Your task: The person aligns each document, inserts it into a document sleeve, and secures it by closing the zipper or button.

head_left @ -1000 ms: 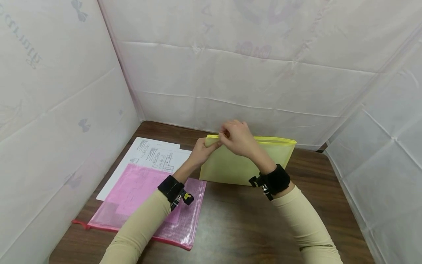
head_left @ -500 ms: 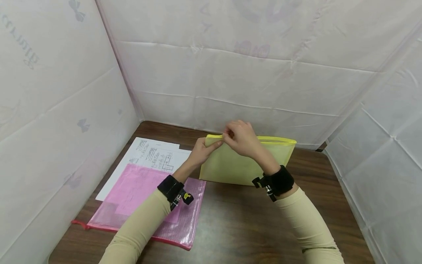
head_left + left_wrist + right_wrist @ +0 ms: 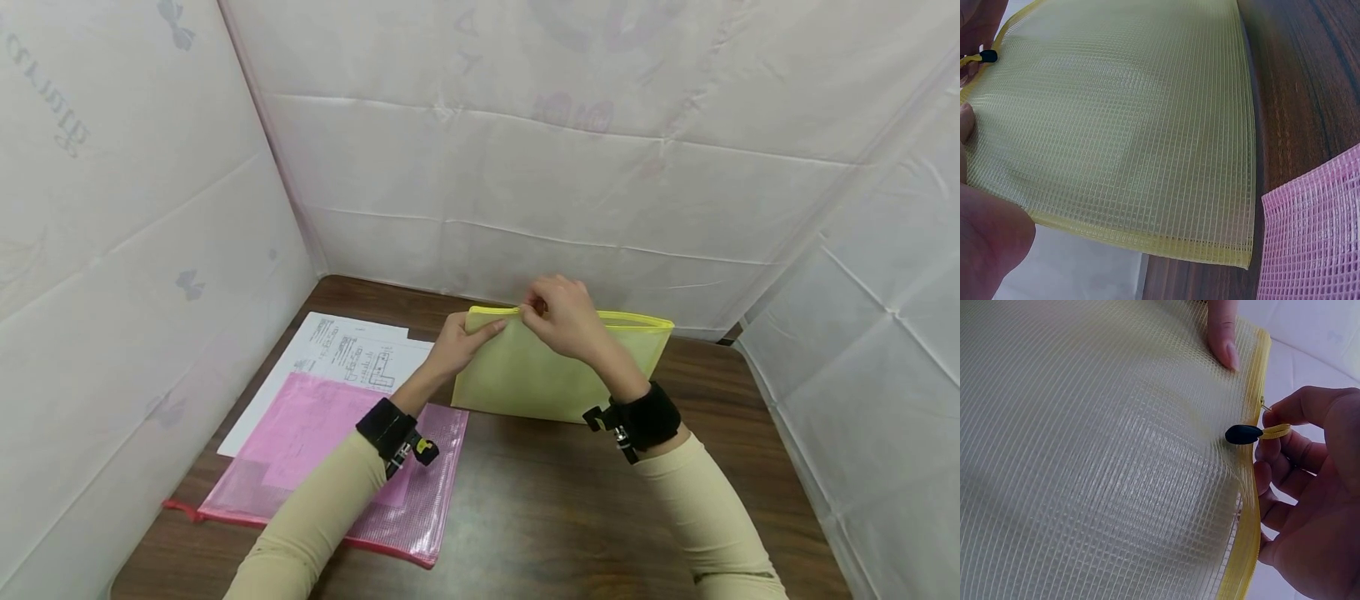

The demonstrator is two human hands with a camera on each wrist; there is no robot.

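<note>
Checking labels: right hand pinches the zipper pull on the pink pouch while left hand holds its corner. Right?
Wrong pouch. The right hand pinches the zipper pull on the yellow pouch, and the left hand holds its corner. The head view shows the pink pouch lying flat, not gripped.

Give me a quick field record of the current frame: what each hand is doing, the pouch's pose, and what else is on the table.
left hand: grips the top left corner of the yellow mesh pouch
right hand: pinches the zipper pull at the pouch's top edge
yellow mesh pouch: held upright, bottom edge at the wooden table
zipper pull: black tab on a yellow loop, near the left end of the top edge
pink mesh pouch: flat on the table, left of the yellow one
printed sheets: flat, partly under the pink pouch
</note>
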